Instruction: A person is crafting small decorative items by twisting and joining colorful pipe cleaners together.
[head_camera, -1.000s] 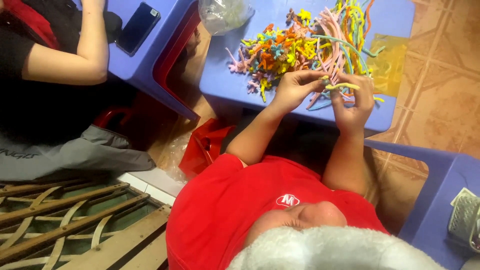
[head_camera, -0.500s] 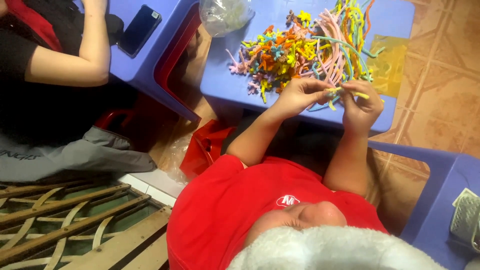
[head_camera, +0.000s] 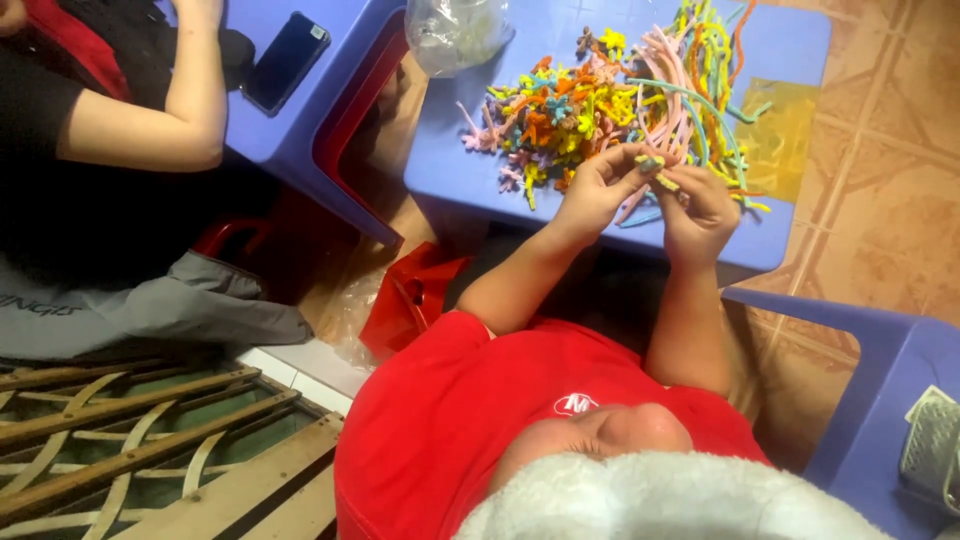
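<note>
Nearest the camera, both arms rise from a red shirt toward 12 o'clock and meet over the near edge of the blue table. The left hand and the right hand each pinch an end of a short yellow fuzzy wire piece, fingers clenched on it, so it hangs between the two hands just above the table. The step in hand looks like bending or twisting this piece into a small shape. The next move seems to call for a firm hold with one hand while the other turns its end, fingertips staying close together. Just beyond, at 11 o'clock from the hands, lies a heap of small twisted shapes in many colours. At 12 to 1 o'clock long fuzzy wires spread beside a yellow sheet. Farther off a clear plastic bag sits at the table's far corner. At 10 o'clock, well apart, another person's arm rests near a dark phone.
</note>
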